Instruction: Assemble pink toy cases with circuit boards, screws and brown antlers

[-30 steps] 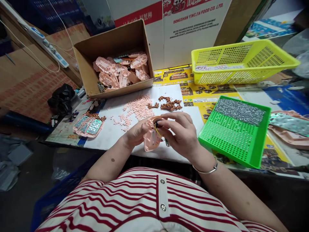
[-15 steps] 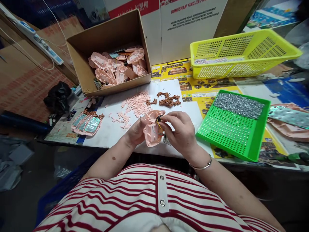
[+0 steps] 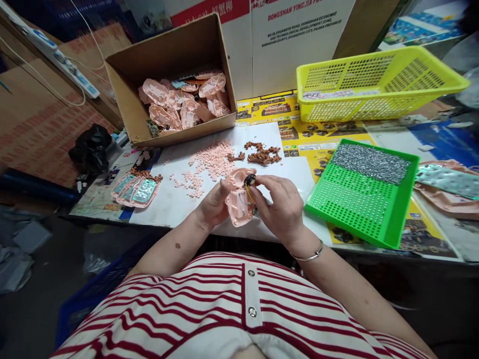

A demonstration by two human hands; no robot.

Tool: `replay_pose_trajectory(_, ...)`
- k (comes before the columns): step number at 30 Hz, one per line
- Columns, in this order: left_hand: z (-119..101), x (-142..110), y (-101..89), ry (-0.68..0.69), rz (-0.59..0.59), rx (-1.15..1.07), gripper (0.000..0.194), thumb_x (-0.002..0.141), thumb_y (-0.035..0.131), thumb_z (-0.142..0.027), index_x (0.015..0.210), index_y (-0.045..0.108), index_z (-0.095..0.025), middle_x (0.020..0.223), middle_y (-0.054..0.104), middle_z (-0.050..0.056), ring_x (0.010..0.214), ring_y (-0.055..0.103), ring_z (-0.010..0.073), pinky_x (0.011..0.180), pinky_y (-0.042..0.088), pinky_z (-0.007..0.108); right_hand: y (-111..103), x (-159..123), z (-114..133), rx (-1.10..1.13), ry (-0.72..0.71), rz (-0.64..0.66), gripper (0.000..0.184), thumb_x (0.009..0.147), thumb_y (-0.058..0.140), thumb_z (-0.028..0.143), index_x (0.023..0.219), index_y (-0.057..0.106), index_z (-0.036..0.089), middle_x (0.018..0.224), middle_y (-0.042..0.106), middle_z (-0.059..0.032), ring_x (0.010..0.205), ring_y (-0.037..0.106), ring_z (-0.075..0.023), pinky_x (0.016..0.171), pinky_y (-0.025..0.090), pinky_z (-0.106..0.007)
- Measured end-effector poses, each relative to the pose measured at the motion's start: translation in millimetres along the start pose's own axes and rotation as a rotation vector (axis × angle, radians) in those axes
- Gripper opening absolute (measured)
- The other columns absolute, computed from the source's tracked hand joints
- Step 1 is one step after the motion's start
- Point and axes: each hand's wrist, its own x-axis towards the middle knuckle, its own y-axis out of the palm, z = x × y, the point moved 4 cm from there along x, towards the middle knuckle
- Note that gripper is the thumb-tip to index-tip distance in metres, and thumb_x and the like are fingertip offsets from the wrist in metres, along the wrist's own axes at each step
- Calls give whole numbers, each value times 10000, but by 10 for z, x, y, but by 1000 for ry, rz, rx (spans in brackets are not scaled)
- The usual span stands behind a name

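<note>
My left hand [image 3: 216, 205] is closed on the left side of a pink plastic housing [image 3: 239, 207], its hollow inside facing up. Between the thumb and fingers of my right hand [image 3: 280, 204] is a small round black part, perhaps a speaker [image 3: 249, 180], at the housing's upper right. Yellow wires run down from it along the housing. My right palm partly hides the housing's right edge. Beyond my hands lie a heap of small pink pieces [image 3: 215, 159] and a pile of brown bone-shaped pieces [image 3: 264, 153] on white paper.
A cardboard box [image 3: 130, 112] of pink housings stands at the back left. On the right are a green tray [image 3: 359, 209] with many screws [image 3: 370, 160] and a yellow basket [image 3: 374, 109]. Assembled pink pieces with shiny panels [image 3: 136, 190] lie at the left table edge.
The round black part has tipped and now shows more of its face above my right fingertips. The housing has shifted slightly to the right with my left hand.
</note>
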Motion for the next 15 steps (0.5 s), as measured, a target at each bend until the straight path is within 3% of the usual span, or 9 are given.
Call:
replay_pose_trajectory(11,37,-32,-30,-38,6,-15,888,507,836,-776,1149,680,-181,1109,720,103,1029,697,278,849,553,348,-24,21,4,-107,-82,58,171,928,674,198,1095,641,180,990,766,-88,873,701,-187,788,543,-340)
replay_pose_trajectory(15,43,-35,0,-52,13,-57,859,511,838,-769,1118,684,-180,1072,728,89,993,707,259,820,563,330,-38,14,16,-93,-110,55,220,909,680,164,1125,633,165,1016,770,-106,901,710,-192,810,543,-345)
